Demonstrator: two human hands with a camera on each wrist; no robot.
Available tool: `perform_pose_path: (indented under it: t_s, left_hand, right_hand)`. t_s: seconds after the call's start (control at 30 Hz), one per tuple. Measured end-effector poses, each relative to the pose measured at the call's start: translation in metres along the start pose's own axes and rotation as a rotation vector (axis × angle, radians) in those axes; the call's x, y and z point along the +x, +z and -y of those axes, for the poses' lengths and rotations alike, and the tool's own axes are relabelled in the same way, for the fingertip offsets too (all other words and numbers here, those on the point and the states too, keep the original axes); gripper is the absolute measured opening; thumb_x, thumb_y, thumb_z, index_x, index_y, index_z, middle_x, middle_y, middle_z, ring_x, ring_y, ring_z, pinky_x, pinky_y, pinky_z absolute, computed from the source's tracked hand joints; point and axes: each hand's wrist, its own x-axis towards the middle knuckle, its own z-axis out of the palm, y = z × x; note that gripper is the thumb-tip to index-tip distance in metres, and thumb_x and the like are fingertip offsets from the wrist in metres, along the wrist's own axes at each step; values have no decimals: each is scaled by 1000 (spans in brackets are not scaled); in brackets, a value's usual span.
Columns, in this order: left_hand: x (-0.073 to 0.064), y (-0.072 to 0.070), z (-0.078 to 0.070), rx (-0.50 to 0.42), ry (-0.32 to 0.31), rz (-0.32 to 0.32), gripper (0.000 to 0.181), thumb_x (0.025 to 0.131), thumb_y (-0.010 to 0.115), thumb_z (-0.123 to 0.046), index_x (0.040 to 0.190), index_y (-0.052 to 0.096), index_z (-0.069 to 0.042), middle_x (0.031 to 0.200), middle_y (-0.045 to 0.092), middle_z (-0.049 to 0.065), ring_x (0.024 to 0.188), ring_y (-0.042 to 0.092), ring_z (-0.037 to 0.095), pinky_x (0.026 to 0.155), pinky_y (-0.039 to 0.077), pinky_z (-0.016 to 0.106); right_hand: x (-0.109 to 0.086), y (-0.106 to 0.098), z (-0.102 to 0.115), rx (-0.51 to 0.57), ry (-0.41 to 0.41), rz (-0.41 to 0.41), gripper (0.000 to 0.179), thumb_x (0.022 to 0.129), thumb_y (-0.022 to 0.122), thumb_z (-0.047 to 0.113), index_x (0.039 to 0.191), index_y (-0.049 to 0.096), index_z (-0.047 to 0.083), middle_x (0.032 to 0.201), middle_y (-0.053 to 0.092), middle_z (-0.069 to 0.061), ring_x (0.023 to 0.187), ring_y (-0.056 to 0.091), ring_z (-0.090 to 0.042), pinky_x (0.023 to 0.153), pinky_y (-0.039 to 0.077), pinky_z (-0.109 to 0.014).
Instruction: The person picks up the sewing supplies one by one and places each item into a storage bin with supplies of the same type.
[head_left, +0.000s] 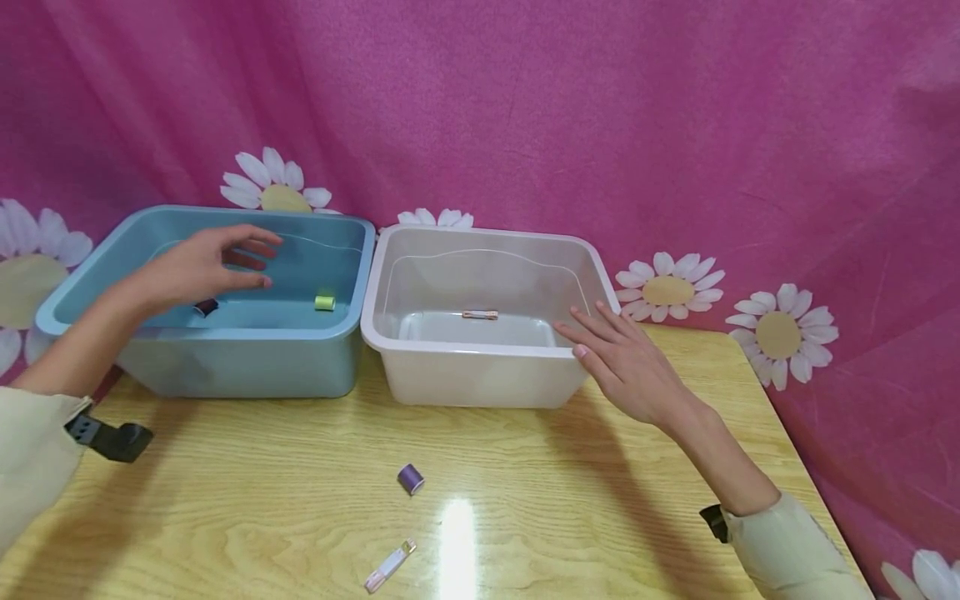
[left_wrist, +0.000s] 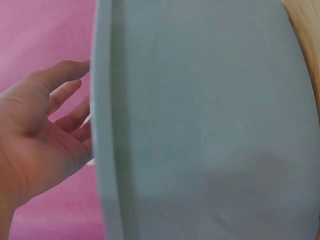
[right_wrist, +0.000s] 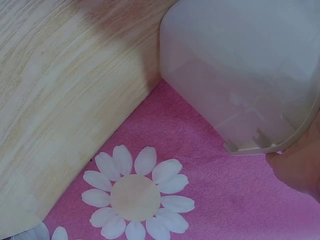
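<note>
Blue plastic walls ring the left tub point(head_left: 247, 367), where a lime spool point(head_left: 325, 303) lies toward the right of the floor and a dark spool point(head_left: 206, 307) shows just below the left hand point(head_left: 210, 267) in the head view. That hand hangs over the tub with its fingers parted and gently curved, the thumb well away from the rest, and nothing visible between them. The right hand point(head_left: 630, 371) is at the near right corner of the white tub point(head_left: 480, 379), fingers nearly straight, spread and holding nothing that shows; whether they touch the rim I cannot tell. A slim coppery piece point(head_left: 480, 315) lies inside that tub. On the worktop point(head_left: 300, 508), in front of the tubs, are a purple spool point(head_left: 411, 479) and, nearer the wearer, a pinkish strip point(head_left: 390, 566) (perhaps a clipper, too small to be sure). To work well here, each hand should lift clear of its rim before moving across, so that neither tub is dragged. The purple spool looks likely to roll if nudged, so a pinch from both sides suits it; the flat strip would probably come up more easily by its edges.
</note>
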Motion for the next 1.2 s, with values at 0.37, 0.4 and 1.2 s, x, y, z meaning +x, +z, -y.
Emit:
perform_pose_path:
  t_s: [0.37,0.4,1.2]
  left_hand:
    - [-26,8,-22,-38,113,-40,56,90,76,-9,141,52,-7,139,54,12,111,60,7,82,48,12]
    - [-28,9,-24,-50,121,-41,57,89,76,-8,141,52,-6,138,55,12,109,59,2,82,48,12]
    - [-78,63,-43,-133,257,73,51,89,77,-12,136,57,-9,132,59,8,115,60,26,92,50,24]
  right_hand:
    - [0,1,-2,-5,-7,-1,44,108,39,29,149,50,16,155,38,-12,147,20,-39,118,14,-50]
    - [0,1,-2,-6,-10,-2,44,108,39,29,149,50,15,156,38,-12,147,20,-39,118,14,-50]
    - [-1,3,-1,-29,-32,-22,45,108,41,29,150,47,15,155,38,-13,147,21,-41,118,15,-50]
